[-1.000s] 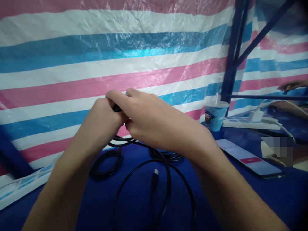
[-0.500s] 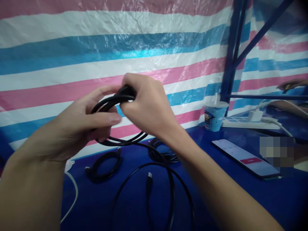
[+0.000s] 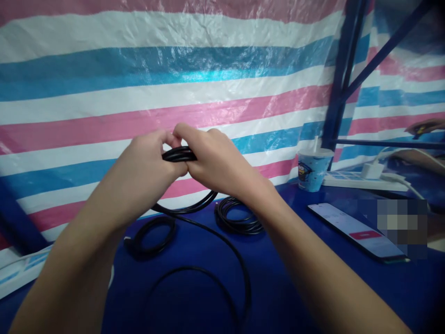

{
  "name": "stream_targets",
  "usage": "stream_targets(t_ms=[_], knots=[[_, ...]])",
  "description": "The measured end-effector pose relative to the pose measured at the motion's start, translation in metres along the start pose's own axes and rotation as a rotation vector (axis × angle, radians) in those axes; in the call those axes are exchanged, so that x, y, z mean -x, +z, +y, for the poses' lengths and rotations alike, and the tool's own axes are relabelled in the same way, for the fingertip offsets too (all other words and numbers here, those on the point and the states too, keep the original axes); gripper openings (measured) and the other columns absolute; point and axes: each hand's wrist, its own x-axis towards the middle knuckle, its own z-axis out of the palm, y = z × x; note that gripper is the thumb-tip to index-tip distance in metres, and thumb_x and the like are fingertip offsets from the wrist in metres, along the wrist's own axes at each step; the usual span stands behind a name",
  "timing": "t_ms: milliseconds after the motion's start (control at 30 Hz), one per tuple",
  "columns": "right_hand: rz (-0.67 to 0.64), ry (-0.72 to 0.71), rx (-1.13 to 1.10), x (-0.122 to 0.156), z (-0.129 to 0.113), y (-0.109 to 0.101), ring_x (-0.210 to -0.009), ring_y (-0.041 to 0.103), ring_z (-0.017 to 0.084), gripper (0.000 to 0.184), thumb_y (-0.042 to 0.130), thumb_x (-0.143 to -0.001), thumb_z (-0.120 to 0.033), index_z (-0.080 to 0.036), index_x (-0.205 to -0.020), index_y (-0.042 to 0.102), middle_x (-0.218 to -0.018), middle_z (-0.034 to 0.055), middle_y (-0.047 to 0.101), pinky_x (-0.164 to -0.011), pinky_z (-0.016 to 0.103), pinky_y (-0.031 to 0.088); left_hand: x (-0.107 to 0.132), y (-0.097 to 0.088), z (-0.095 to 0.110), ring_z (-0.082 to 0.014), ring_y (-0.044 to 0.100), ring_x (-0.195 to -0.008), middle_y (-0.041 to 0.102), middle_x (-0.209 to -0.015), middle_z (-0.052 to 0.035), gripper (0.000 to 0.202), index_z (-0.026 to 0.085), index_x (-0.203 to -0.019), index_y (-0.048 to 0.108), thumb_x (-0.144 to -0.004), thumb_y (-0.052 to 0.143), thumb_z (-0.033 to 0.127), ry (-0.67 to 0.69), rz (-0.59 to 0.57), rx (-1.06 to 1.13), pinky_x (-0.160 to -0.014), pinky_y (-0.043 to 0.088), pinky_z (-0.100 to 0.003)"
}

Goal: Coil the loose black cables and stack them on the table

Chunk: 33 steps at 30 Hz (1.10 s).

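Note:
Several loops of a black cable (image 3: pixel 180 154) are bunched between my two hands, raised above the blue table. My left hand (image 3: pixel 148 169) is closed on the bundle from the left, thumb below and fingers above. From the right, my right hand (image 3: pixel 212 157) grips the same loops, its fingertips close to those of the left. Lower loops hang beneath the hands, and a long loose length runs down to the table's front. On the table behind lie two coiled black cables, one on the left (image 3: pixel 153 236) and one on the right (image 3: pixel 238 218).
A blue cup with a straw (image 3: pixel 314 169) stands at the right, beside a white power strip (image 3: pixel 382 181). In front lies a lit phone (image 3: pixel 354 232). Another power strip (image 3: pixel 24 269) is at the left. Another person's hand (image 3: pixel 426 127) shows at far right. Striped sheeting (image 3: pixel 139 106) hangs behind.
My left hand has moved up and right and closed on the loops close to my right hand. The loose cable end with its light-coloured plug has left the view.

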Motion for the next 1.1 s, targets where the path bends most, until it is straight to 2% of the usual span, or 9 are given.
stream_targets(t_ms=[100, 233, 400, 567, 667, 733, 900, 1000, 1100], knots=[[0.127, 0.107, -0.323, -0.003, 0.006, 0.002, -0.067, 0.047, 0.007, 0.016, 0.04, -0.082, -0.018, -0.015, -0.087, 0.055, -0.077, -0.0006, 0.057, -0.059, 0.019, 0.029, 0.0, -0.002, 0.007, -0.0012, 0.031, -0.037, 0.04, -0.05, 0.0065, 0.02, 0.018, -0.081, 0.061, -0.062, 0.067, 0.017, -0.008, 0.137, 0.044, -0.033, 0.018, -0.015], [0.215, 0.306, -0.788, -0.004, 0.008, -0.003, -0.052, 0.04, 0.004, 0.016, 0.042, -0.084, -0.025, -0.015, -0.088, 0.054, -0.062, -0.0026, 0.043, -0.05, 0.017, 0.033, 0.0, -0.005, 0.013, -0.0007, 0.016, -0.032, 0.018, -0.047, 0.0088, 0.009, 0.017, -0.07, 0.051, -0.07, 0.059, 0.012, -0.128, -0.074, 0.68, -0.03, 0.019, -0.015], [-0.13, 0.288, -0.965, 0.004, 0.006, -0.023, -0.045, 0.042, 0.004, 0.013, 0.047, -0.081, -0.025, -0.014, -0.08, 0.056, -0.053, -0.0036, 0.042, -0.044, 0.018, 0.036, -0.001, -0.007, 0.006, -0.002, 0.009, -0.033, 0.004, -0.049, 0.0063, 0.022, 0.016, -0.052, 0.04, -0.064, 0.055, 0.005, -0.282, -0.098, 0.811, -0.031, 0.012, -0.017], [-0.256, 0.182, -1.089, 0.011, 0.002, -0.039, -0.043, 0.038, 0.003, 0.021, 0.047, -0.084, -0.029, -0.02, -0.096, 0.061, -0.048, -0.0059, 0.039, -0.044, 0.017, 0.033, -0.001, -0.006, 0.003, -0.0028, 0.006, -0.032, 0.003, -0.046, 0.0068, 0.014, 0.015, -0.06, 0.052, -0.067, 0.045, 0.005, -0.149, -0.117, 0.942, -0.031, 0.012, -0.018], [-0.186, 0.2, -1.073, 0.012, 0.001, -0.041, -0.04, 0.023, 0.002, 0.022, 0.046, -0.086, -0.032, -0.022, -0.098, 0.061, -0.047, -0.0068, 0.026, -0.039, 0.016, 0.022, -0.003, -0.002, 0.002, -0.0021, 0.004, -0.029, 0.005, -0.041, 0.0083, 0.029, 0.015, -0.063, 0.056, -0.084, 0.041, 0.028, -0.028, -0.19, 1.048, -0.027, 0.011, -0.017], [-0.171, 0.19, -0.947, 0.012, 0.003, -0.043, -0.041, 0.024, 0.002, 0.02, 0.046, -0.087, -0.031, -0.019, -0.092, 0.061, -0.048, -0.0062, 0.028, -0.038, 0.015, 0.023, -0.004, 0.001, 0.001, -0.0024, 0.004, -0.025, 0.005, -0.036, 0.0089, 0.046, 0.017, -0.058, 0.054, -0.084, 0.041, 0.051, -0.022, -0.255, 1.052, -0.024, 0.01, -0.017], [-0.357, 0.179, -0.464, 0.01, 0.017, -0.049, -0.043, 0.042, 0.004, 0.017, 0.048, -0.083, -0.022, -0.013, -0.069, 0.052, -0.052, -0.0025, 0.044, -0.04, 0.016, 0.031, -0.003, 0.006, -0.005, -0.0039, 0.026, -0.027, 0.021, -0.031, 0.0047, 0.054, 0.016, -0.043, 0.043, -0.081, 0.05, 0.054, -0.239, -0.327, 0.613, -0.031, 0.027, -0.017], [-0.353, 0.183, -0.414, 0.008, 0.02, -0.047, -0.044, 0.04, 0.004, 0.019, 0.047, -0.083, -0.021, -0.013, -0.065, 0.049, -0.054, -0.0017, 0.045, -0.042, 0.017, 0.029, -0.002, 0.01, -0.003, -0.0028, 0.026, -0.03, 0.023, -0.034, 0.005, 0.054, 0.016, -0.044, 0.04, -0.079, 0.055, 0.055, -0.194, -0.249, 0.519, -0.033, 0.023, -0.017], [-0.205, 0.18, -0.574, 0.006, 0.015, -0.038, -0.047, 0.034, 0.002, 0.018, 0.045, -0.083, -0.022, -0.013, -0.068, 0.05, -0.055, -0.002, 0.04, -0.043, 0.017, 0.024, 0.001, 0.014, 0.005, -0.0025, 0.022, -0.032, 0.025, -0.039, 0.0053, 0.048, 0.017, -0.048, 0.038, -0.08, 0.056, 0.047, -0.099, 0.019, 0.478, -0.036, 0.016, -0.021]])
